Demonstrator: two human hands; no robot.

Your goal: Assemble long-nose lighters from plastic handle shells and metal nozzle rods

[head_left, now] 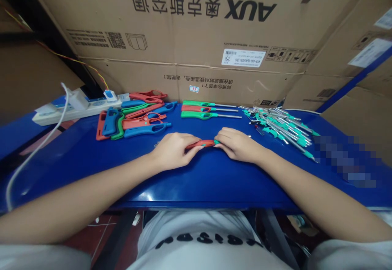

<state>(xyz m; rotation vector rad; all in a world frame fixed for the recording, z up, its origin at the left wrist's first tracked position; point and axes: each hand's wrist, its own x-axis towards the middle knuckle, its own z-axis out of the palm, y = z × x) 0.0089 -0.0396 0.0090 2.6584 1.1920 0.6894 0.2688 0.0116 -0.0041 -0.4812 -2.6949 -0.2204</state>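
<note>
Between my hands, above the blue table, is a red lighter handle (204,143) with a bit of green at its right end. My left hand (173,151) is closed around the handle's left part. My right hand (240,144) grips the green piece at the other end, and a short metal tip shows past its fingers. Behind my hands lie several long-necked lighters (197,115), green and red, with metal tubes pointing right. To the left is a pile of red, blue and green lighter handles (143,129). Metal lighter tubes (288,127) with green parts are heaped at the right.
A large cardboard box (183,37) stands upright along the table's back edge. At the left, a white power strip (88,103) has plugs in it, and a white cable (36,151) runs down over the table (183,188). A blurred patch covers the right side.
</note>
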